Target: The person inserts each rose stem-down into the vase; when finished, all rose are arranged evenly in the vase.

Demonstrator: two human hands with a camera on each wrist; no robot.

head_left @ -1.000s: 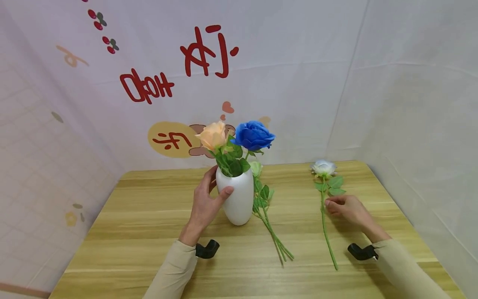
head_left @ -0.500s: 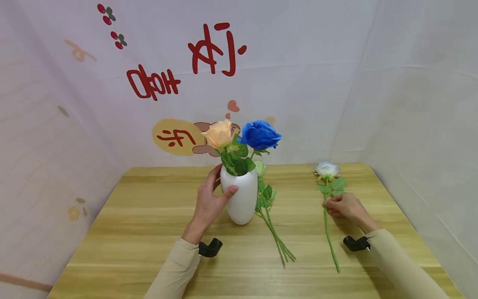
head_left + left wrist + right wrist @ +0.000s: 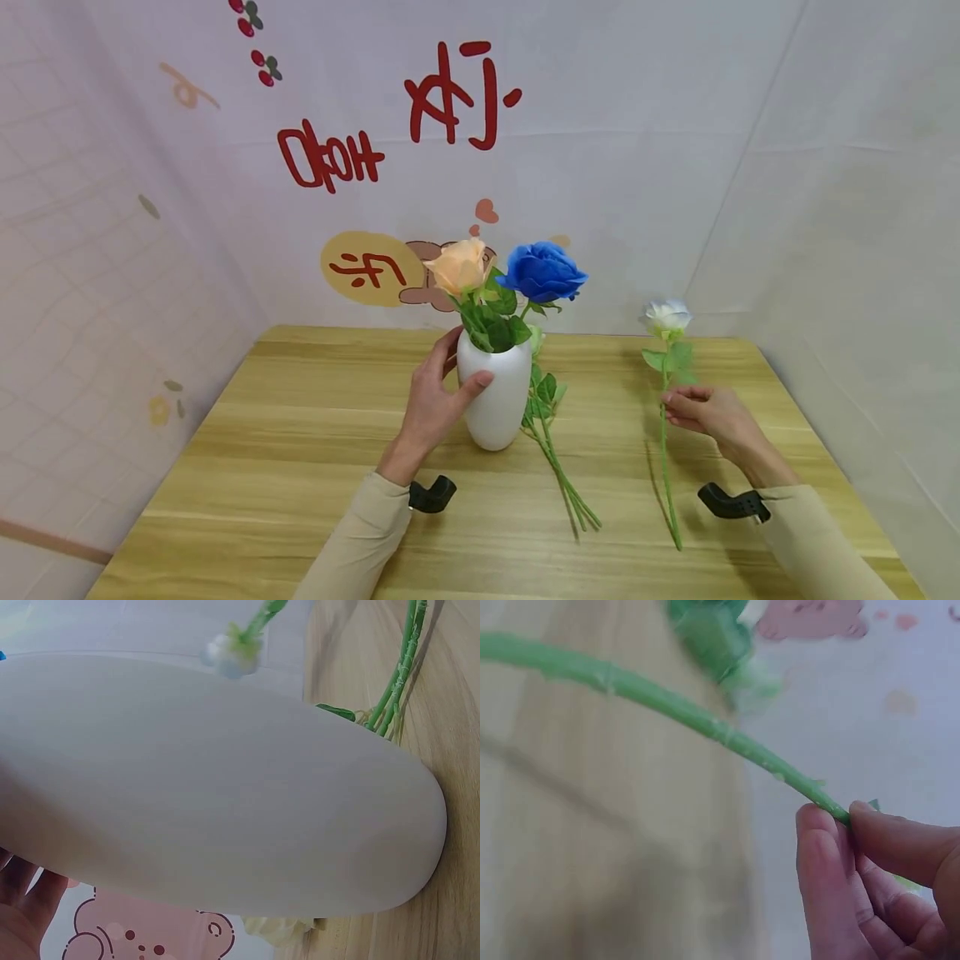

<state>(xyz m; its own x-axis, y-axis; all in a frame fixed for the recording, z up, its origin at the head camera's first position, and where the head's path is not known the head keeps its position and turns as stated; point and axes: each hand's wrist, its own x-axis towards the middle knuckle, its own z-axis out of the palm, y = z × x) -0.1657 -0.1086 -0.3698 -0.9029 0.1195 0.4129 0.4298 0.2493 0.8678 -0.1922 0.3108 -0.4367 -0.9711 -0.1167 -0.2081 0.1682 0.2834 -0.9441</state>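
Your left hand (image 3: 433, 406) grips the vase (image 3: 497, 408), likely steadying it. Your right hand (image 3: 718, 419) pinches the white rose (image 3: 663, 437) high, perhaps for balance.

The left wrist view crops the vase (image 3: 225, 787), which partly hides the left hand (image 3: 433, 403); leaves (image 3: 712, 637) blur in the right wrist view.

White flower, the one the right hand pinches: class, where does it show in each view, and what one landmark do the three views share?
Head: right of centre; its bloom rises above the right hand, which pinches the stem.
Left wrist: the bloom, blurred, at top centre, beyond the vase.
Right wrist: green stem from upper left to the hand at lower right; bloom not visible.
Shared landmark: the wooden table.
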